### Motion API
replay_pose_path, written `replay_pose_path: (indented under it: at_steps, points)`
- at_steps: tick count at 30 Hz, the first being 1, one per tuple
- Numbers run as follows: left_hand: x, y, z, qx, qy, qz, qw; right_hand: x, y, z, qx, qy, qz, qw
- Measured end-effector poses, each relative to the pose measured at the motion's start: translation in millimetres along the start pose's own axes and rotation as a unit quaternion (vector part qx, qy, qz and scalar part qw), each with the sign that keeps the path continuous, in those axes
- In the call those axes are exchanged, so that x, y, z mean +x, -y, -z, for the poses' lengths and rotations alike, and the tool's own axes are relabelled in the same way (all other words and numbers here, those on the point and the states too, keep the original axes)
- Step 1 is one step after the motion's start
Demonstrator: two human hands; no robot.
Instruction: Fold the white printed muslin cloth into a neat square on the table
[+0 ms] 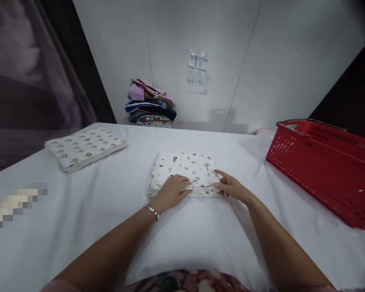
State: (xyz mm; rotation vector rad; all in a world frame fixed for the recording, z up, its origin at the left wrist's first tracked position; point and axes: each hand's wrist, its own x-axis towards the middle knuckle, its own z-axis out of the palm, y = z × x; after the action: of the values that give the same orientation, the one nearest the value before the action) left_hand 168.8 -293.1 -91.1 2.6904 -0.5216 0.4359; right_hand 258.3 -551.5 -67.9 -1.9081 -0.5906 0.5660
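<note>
A folded white cloth with small animal and tree prints lies in the middle of the white-covered table, its layered edge facing me. My left hand rests on its front left part, fingers laid out over the top and the thumb at the front edge. At the front right corner, my right hand has its thumb and lower fingers closed about the layers, while the index finger stretches along the right side. The undersides of the fingers are hidden.
Another folded cloth with grey spots lies at the far left. A red perforated basket with metal handles stands on the right. Behind the table's far edge is a pile of folded fabrics against the wall. A blurred pale strip shows at left.
</note>
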Motion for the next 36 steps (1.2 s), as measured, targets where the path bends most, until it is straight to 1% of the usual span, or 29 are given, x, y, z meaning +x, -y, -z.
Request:
replay_pose_path:
  at_steps: [2,3,7,9,15,21,23,26,31,33,36]
  points:
    - [-2,0,0.5,-0.002,-0.002,-0.002,1.0,-2,-1,2,-0.016,0.04,-0.001,0.999]
    - [-2,-1,1.0,-0.002,-0.002,-0.004,1.0,-3,-1,2,-0.031,0.042,0.003,0.999]
    - [-2,-3,2.6,-0.006,0.003,0.001,1.0,-3,-1,-3,-0.126,-0.009,0.022,0.992]
    - [-2,-4,3.0,-0.008,0.003,0.004,1.0,-4,2,-7,-0.167,-0.02,0.025,0.985]
    - [-2,-3,2.6,-0.012,-0.002,0.002,1.0,-5,9,-16,-0.235,-0.068,0.005,0.97]
    - [-4,-3,3.7,0.0,0.007,-0.008,1.0,-8,5,-14,-0.334,-0.076,-0.024,0.939]
    - [-5,-3,3.5,0.008,0.011,-0.012,1.0,-9,2,-14,-0.357,-0.069,-0.024,0.931]
    - [-6,-2,1.8,0.011,0.01,-0.014,1.0,-12,-3,-14,-0.366,-0.056,-0.006,0.929]
    - [-6,0,0.5,0.003,0.003,-0.017,1.0,-16,-6,-13,-0.369,-0.068,0.026,0.927]
    - [-6,0,1.7,-0.001,0.003,-0.019,1.0,-17,-6,-11,-0.345,-0.065,0.026,0.936]
    - [-6,0,4.2,-0.009,0.004,-0.022,1.0,-20,-6,-5,-0.281,-0.055,0.029,0.958]
